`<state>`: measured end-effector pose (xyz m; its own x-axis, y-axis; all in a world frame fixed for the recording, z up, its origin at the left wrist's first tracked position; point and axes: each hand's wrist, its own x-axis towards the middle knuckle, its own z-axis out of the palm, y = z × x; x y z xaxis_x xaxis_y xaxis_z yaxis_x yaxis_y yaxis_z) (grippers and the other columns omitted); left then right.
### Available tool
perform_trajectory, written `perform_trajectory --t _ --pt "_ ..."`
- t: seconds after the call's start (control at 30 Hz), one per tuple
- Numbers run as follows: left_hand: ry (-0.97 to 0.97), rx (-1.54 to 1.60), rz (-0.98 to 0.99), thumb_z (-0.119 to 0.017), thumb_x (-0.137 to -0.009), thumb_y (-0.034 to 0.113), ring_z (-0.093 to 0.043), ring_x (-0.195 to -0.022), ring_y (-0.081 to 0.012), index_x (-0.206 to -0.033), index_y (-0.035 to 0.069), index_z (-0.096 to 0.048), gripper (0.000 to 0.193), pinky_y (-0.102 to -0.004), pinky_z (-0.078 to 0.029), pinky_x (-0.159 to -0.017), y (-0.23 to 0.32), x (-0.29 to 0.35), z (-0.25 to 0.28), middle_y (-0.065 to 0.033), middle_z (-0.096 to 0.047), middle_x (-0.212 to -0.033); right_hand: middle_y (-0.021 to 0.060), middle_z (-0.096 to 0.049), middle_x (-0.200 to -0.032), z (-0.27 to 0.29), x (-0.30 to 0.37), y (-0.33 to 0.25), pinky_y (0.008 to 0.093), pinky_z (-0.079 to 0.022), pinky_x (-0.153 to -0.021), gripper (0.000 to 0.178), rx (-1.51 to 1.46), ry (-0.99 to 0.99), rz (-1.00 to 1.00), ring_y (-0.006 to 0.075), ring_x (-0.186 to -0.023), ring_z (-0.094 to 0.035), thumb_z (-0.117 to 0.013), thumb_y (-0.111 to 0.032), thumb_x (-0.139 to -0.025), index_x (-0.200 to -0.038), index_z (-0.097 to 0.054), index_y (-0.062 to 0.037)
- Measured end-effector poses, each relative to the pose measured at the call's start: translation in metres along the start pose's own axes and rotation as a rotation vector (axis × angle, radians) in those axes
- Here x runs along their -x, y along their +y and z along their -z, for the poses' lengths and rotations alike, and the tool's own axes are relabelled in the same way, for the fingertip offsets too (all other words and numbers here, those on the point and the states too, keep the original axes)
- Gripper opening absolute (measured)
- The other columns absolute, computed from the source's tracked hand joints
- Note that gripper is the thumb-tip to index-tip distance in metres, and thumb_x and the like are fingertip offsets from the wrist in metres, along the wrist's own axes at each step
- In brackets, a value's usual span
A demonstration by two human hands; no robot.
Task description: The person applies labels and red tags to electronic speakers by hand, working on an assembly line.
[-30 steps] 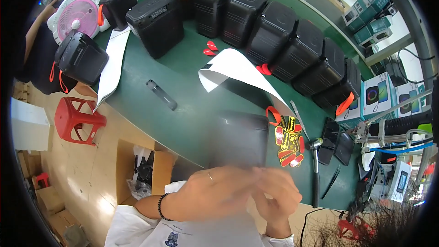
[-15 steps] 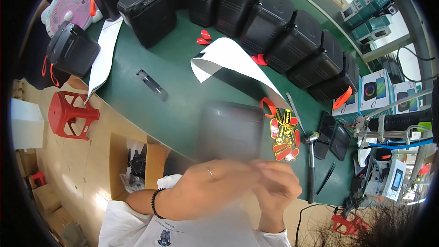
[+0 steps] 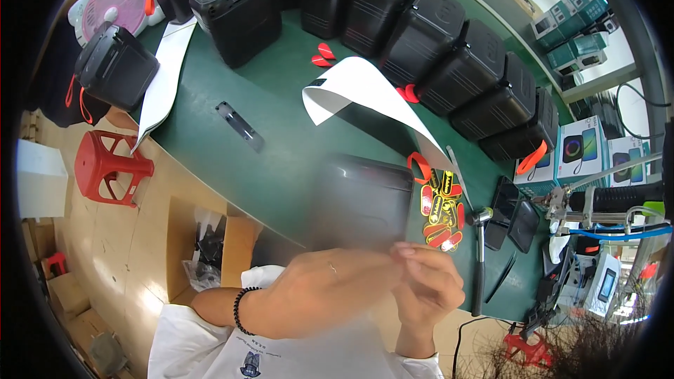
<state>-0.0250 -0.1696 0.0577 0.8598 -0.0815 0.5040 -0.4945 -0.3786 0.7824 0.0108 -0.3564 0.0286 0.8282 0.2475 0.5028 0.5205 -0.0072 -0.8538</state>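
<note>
Carton [image 3: 239, 249]: black parts [image 3: 210, 248], clear plastic [image 3: 200, 276] inside; left hand [image 3: 326, 288], right hand [image 3: 428, 284] close together, grip of both: cannot tell

Blurred yellow marks [image 3: 437, 209], seemingly lettering, on black tags [image 3: 447, 182]

Tabletop [image 3: 196, 112] is rocking deep green, and the boxy case [image 3: 365, 196] near the front is going plain black, with an orange-red strap [image 3: 420, 164] popping beside it. Oval badges [image 3: 443, 212] are mixing red and black with yellow trim. The curled sheet [image 3: 368, 91] is showing white, the lined-up speakers [image 3: 425, 31] are sporting black, the fan [image 3: 125, 1] is flashing pink with a white rim, the stool [image 3: 89, 160] is glaring red, the bracelet [image 3: 239, 311] is running black.
</note>
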Motion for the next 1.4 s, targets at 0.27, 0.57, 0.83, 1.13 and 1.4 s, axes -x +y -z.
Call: perform_trajectory --t 0.27,0.57,0.83,1.13,1.4 --pt "-0.064 -0.004 0.015 -0.079 -0.081 -0.002 -0.073 -0.079 -0.0226 -0.109 0.000 -0.073 0.029 -0.0309 -0.061 -0.067 0.002 0.001 0.005 -0.0100 -0.072 -0.103 0.0216 -0.072 -0.107 0.000 0.001 -0.002 0.0438 -0.063 -0.088 0.033 -0.022 0.017 -0.044 0.0356 -0.100 -0.074 -0.084 0.010 -0.074 -0.104 -0.072 0.0020" --pt "-0.030 -0.170 -0.076 -0.082 -0.074 0.000 -0.072 -0.080 -0.0211 -0.103 0.002 -0.073 0.031 -0.0302 -0.060 -0.068 0.005 0.001 0.006 -0.0070 -0.070 -0.099 0.0216 -0.072 -0.107 -0.003 -0.001 -0.006 0.0417 -0.063 -0.086 0.033 0.073 0.014 -0.009 0.0346 -0.099 -0.074 -0.084 0.011 -0.073 -0.102 -0.072 0.0025" --pt "0.014 0.031 0.057 -0.080 -0.074 -0.001 -0.071 -0.079 -0.0199 -0.092 0.006 -0.071 0.021 -0.0292 -0.059 -0.068 -0.004 -0.003 0.002 -0.0070 -0.071 -0.094 0.0220 -0.072 -0.108 -0.006 -0.001 -0.007 0.0433 -0.063 -0.087 0.033 -0.061 0.016 -0.072 0.0351 -0.101 -0.073 -0.084 0.012 -0.073 -0.102 -0.072 0.0022" --pt "0.278 -0.107 0.327 -0.066 -0.083 -0.003 -0.067 -0.085 -0.0211 -0.089 0.000 -0.065 0.008 -0.0298 -0.052 -0.081 -0.023 -0.005 0.059 -0.0120 -0.068 -0.091 0.0171 -0.065 -0.104 0.012 0.013 0.001 0.0415 -0.065 -0.076 0.055 -0.200 0.353 -0.119 0.0294 -0.090 -0.071 -0.089 -0.019 -0.082 -0.124 -0.059 -0.0035" --pt "0.384 -0.137 0.309 -0.061 -0.094 -0.001 -0.060 -0.087 -0.0122 -0.096 -0.003 -0.059 0.003 -0.0256 -0.051 -0.084 -0.097 -0.024 0.111 -0.0062 -0.060 -0.094 0.0196 -0.066 -0.107 0.008 0.011 0.002 0.0415 -0.065 -0.078 0.049 -0.172 0.272 -0.209 0.0301 -0.093 -0.072 -0.084 -0.005 -0.083 -0.123 -0.057 0.0012"
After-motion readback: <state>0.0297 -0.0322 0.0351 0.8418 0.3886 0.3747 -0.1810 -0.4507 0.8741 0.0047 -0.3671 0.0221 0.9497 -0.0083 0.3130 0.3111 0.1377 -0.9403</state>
